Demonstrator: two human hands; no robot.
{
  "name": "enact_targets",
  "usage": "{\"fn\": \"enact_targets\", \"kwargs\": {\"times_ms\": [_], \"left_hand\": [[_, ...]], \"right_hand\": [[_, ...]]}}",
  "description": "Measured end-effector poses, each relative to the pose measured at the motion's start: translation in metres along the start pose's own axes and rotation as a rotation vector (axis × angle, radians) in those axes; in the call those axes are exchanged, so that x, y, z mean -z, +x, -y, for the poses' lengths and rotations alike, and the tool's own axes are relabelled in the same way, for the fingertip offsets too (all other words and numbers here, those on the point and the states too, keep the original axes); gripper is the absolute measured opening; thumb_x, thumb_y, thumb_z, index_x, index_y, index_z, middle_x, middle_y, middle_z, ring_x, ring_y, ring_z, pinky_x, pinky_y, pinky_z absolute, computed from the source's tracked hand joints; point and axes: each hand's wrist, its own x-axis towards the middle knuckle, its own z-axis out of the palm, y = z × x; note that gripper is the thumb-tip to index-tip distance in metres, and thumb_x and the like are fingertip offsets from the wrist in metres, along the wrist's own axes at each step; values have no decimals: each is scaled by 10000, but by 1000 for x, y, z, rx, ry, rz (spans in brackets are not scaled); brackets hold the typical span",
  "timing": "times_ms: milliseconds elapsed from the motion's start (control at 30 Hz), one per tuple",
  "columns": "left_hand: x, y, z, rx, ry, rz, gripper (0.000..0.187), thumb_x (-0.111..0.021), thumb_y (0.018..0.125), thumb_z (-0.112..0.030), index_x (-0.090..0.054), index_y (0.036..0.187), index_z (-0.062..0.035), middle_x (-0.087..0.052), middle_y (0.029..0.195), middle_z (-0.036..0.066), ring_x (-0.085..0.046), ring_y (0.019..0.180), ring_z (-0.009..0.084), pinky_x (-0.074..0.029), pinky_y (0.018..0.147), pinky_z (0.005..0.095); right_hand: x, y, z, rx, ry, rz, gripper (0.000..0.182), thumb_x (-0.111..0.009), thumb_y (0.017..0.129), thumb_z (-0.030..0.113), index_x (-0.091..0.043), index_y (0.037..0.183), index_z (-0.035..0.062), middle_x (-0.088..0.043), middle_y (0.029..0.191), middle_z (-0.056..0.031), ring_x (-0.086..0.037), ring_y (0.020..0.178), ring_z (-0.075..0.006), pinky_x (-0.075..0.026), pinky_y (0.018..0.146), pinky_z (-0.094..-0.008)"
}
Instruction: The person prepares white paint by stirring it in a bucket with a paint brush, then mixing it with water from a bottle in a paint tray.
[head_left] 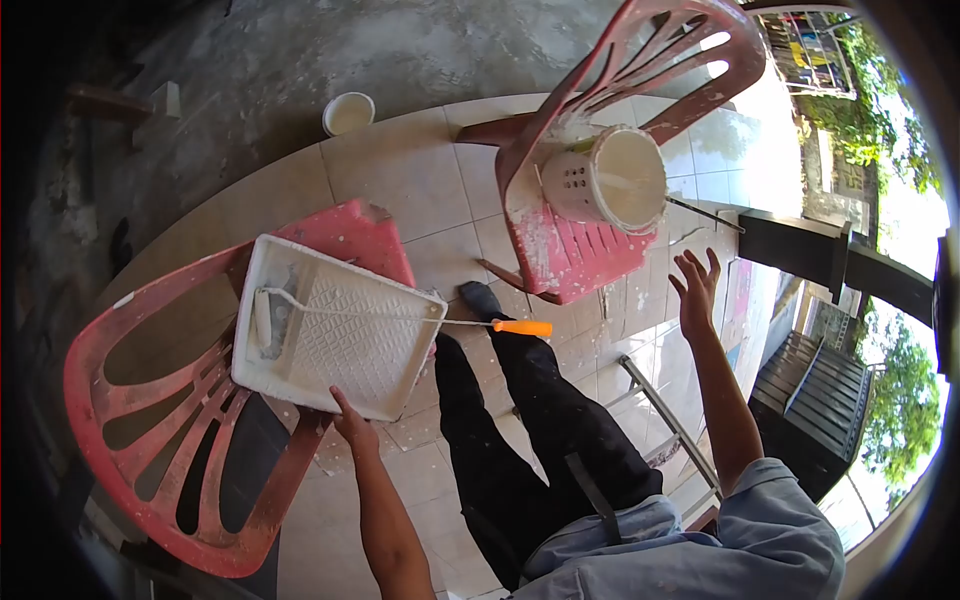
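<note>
Beyond the foot (481, 298), tiled floor (420, 175) lies open between the left chair (350, 238) and right chair (562, 268). The orange handle (523, 327) (it juts past the tray (375, 340)) blocks space above the legs (565, 410); a bucket (590, 190) obstructs the right chair's seat.

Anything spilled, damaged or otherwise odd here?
Pale, paint-like splatter marks the red chair under the bucket and the other chair under the roller tray: odd for seats, though perhaps just from painting.
</note>
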Motion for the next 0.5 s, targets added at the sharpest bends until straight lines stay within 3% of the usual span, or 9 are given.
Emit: {"fn": "enact_targets", "kwargs": {"times_ms": [133,167,200,300,333,433,467,500], "left_hand": [[21,4,-26,-220,187,-212,783,-640,906,-487,-375,1339,109,-483,1359,223,-544,1188,319,-495,948,433],[27,0,-23,-326,197,-288,730,-637,916,-459,-395,1305,109,-493,1331,233,-557,1160,316,-508,920,439],[-1,-45,-47,-345,334,-505,689,-640,923,-431,-386,1288,96,-476,1294,236,-539,1161,315,-489,941,434],[-38,-105,-65,-648,522,-303,673,-635,927,-432,-372,1298,64,-455,1267,214,-505,1185,314,-456,977,437],[-57,-123,-68,-641,521,-213,638,-634,928,-431,-387,1281,40,-433,1276,199,-476,1211,312,-414,1016,450],[-112,-132,-57,-768,618,8,588,-640,930,-402,-408,1265,21,-447,1280,187,-479,1206,306,-388,1031,467],[-136,-134,-59,-770,641,86,583,-648,925,-396,-416,1263,17,-452,1279,186,-476,1209,310,-377,1039,472],[-164,-137,-63,-771,665,167,578,-657,919,-390,-424,1261,13,-457,1278,186,-473,1212,315,-365,1048,476]], "right_hand": [[-10,37,23,66,163,-106,1054,-724,862,241,96,1519,147,-287,1511,-222,-393,1368,-283,-325,1108,-486],[-13,47,30,93,191,-152,1049,-731,862,229,80,1520,147,-316,1494,-233,-384,1374,-282,-323,1109,-480],[-13,59,33,132,288,-186,975,-724,872,226,14,1503,143,-373,1449,-237,-397,1362,-281,-330,1105,-473],[-22,97,38,188,518,-381,606,-673,922,236,-240,1328,113,-537,1284,-221,-479,1285,-272,-385,1072,-446],[-29,102,46,192,607,-460,398,-636,950,245,-303,1123,112,-595,1054,-140,-588,1080,-237,-445,1020,-438],[-41,103,59,293,721,-385,340,-606,968,262,-307,1020,107,-516,839,-61,-585,832,-190,-472,989,-453],[-51,98,66,295,799,-286,303,-554,994,304,-339,910,107,-377,706,-18,-481,681,-160,-495,933,-447],[-60,94,71,251,857,-138,355,-480,1021,358,-360,795,111,-361,673,-11,-432,647,-157,-498,823,-413]]}}
